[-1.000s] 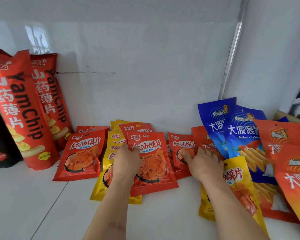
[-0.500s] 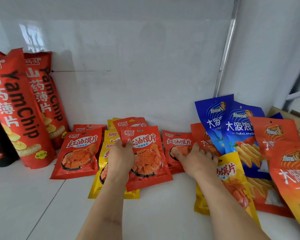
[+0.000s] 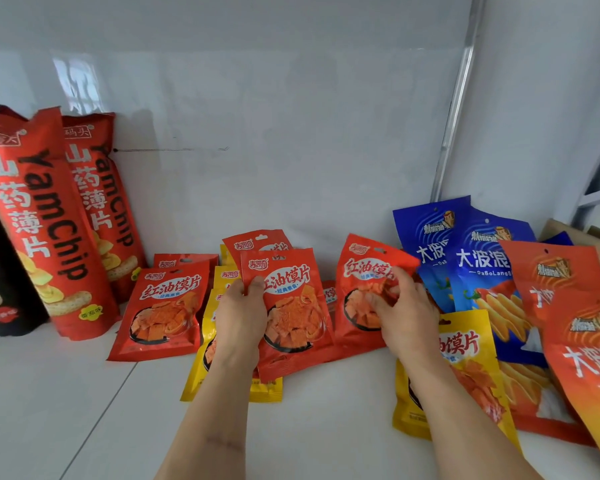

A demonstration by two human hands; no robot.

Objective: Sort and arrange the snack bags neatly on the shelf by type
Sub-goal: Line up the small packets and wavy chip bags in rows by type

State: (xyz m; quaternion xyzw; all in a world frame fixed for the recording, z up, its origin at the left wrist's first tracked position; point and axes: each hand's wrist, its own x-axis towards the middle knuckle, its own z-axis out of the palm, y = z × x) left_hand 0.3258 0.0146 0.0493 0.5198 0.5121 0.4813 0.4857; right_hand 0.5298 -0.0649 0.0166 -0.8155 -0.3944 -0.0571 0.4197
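Bright, even daylight fills the white shelf (image 3: 84,393); a window reflection glares on the glossy back wall (image 3: 80,81) at upper left; shadows stay soft; wide-angle bending curves the edges; detail is slightly soft throughout.

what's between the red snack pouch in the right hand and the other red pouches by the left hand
Nothing visible blocks it. The right hand holds a small red foil snack pouch lifted and tilted; the red pouch gripped by the left hand sits just beside it, with only another red pouch's edge low in the gap.
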